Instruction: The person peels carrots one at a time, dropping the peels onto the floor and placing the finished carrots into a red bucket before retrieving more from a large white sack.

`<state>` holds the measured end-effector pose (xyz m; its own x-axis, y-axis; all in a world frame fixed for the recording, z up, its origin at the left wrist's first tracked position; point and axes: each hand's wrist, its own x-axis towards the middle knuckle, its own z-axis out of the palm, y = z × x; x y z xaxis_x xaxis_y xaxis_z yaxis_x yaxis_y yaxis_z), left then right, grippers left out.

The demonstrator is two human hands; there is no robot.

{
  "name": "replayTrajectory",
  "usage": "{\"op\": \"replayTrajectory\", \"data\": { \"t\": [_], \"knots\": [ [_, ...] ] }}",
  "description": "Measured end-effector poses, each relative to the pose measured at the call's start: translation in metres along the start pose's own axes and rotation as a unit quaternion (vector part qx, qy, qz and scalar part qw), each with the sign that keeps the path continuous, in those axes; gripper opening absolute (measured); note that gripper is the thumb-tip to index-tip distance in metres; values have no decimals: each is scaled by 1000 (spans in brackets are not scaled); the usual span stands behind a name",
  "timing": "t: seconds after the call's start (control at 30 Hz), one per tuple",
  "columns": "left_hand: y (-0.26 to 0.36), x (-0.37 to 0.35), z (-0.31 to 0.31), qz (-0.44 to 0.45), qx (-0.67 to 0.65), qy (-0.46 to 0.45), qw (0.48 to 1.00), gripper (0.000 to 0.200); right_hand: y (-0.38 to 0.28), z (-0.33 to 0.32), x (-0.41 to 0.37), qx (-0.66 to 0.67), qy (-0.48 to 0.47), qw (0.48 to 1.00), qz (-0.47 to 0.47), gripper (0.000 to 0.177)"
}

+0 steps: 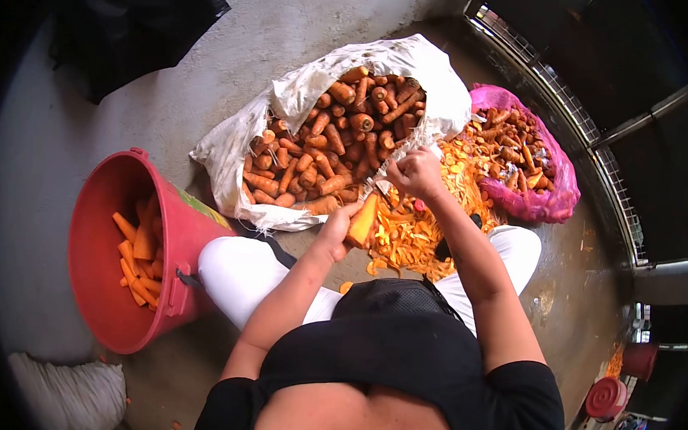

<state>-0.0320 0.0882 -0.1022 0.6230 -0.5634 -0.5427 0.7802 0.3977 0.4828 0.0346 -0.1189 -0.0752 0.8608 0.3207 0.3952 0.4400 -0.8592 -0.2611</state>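
Observation:
A thick, peeled orange carrot (365,219) is gripped in my left hand (338,230), tilted above the pile of peelings. Just above and to its right, my right hand (416,172) is closed around a thin, pale-bladed tool (374,184). The blade is close to the carrot's upper end; its exact kind is not clear against the white sack. In front of my hands lies an open white sack (234,149) full of unpeeled carrots (328,147). Orange peelings (405,242) heap on the floor between my knees.
A red bucket (173,240) with peeled carrots (145,246) leans at my left. Beyond the peelings sits a pink bag (562,189) of carrot scraps. A grey sack (73,391) lies at lower left; a metal drain grate (560,90) runs along the right.

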Motion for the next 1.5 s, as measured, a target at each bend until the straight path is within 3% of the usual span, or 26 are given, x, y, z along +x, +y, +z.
{"op": "replayTrajectory", "data": {
  "t": [0.13, 0.17, 0.2, 0.27, 0.37, 0.47, 0.53, 0.57, 0.7, 0.77, 1.13, 1.27, 1.37, 1.5],
  "knots": [
    [11, -11, 5, -2, 8, -41, 999, 39, 28, 0, 5, -138, -64, 981, 121, 47],
    [11, -8, -2, 5, 21, -57, 998, 41, 38, -2, 2, -119, -115, 967, 196, 52],
    [11, -5, -5, 13, 22, -52, 998, 42, 42, -3, 2, -170, -84, 954, 230, 52],
    [10, 1, -10, 29, 18, -41, 999, 44, 47, -7, -10, -76, -70, 941, 322, 51],
    [13, 7, -6, 17, 7, -23, 1000, 46, 34, -8, -27, 22, -19, 955, 295, 48],
    [6, 18, -12, 15, -21, -5, 1000, 42, -5, -16, -32, 135, -97, 927, 335, 39],
    [1, 20, -6, 29, -33, 36, 998, 42, -30, -17, -36, 73, 41, 990, 115, 33],
    [-2, 27, -15, 5, -54, -9, 998, 40, -39, -17, -35, 83, 46, 990, 101, 30],
    [7, 9, 7, -20, -49, 53, 997, 23, -58, -19, -29, 97, 49, 994, -12, 31],
    [6, 12, 1, -22, -48, 31, 998, 21, -61, -19, -26, 90, 54, 994, -44, 32],
    [7, 5, 2, -10, -35, 103, 994, 20, -70, -17, -18, 36, 52, 993, -102, 33],
    [-3, 18, -23, -15, -16, 70, 997, 23, -71, -15, -19, 37, 49, 992, -109, 35],
    [4, -3, 6, -10, -16, 102, 995, 24, -68, -10, -22, 73, 44, 991, -105, 35],
    [2, 0, 1, 5, 0, 59, 998, 25, -64, -3, -24, 114, 41, 988, -95, 36]
  ]
}}
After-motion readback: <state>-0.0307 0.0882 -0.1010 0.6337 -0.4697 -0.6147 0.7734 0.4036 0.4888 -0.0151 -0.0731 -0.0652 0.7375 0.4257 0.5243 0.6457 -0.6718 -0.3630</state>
